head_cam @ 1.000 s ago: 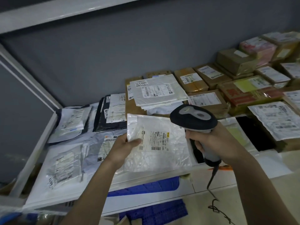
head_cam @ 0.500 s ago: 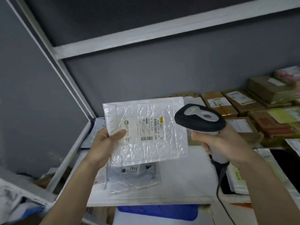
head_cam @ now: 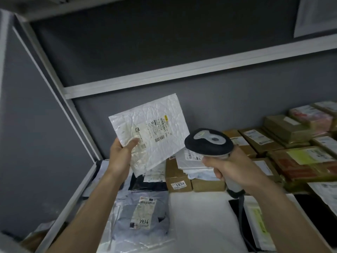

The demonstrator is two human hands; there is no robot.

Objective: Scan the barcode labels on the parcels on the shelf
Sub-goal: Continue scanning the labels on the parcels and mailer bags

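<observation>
A: Parcel status? where?

B: White bubble mailer (head_cam: pixel 155 128), crinkly, flat, roughly square; held up tilted above the shelf (head_cam: pixel 198 216), printed label (head_cam: pixel 156 131) facing the camera; left hand (head_cam: pixel 120 156) pinches its lower left corner, thumb on the front, fingers behind.

A: Right hand?

B: Right hand (head_cam: pixel 231 168) wrapped round the grey handle of the scanner (head_cam: pixel 209 143); black rounded head just beside the mailer's right edge.

A: Shelf?

B: Clear glossy polybag (head_cam: pixel 144 214) marked 7936; brown cardboard boxes (head_cam: pixel 284 137) at the back; small carton (head_cam: pixel 177 177) tagged 1834.
</observation>
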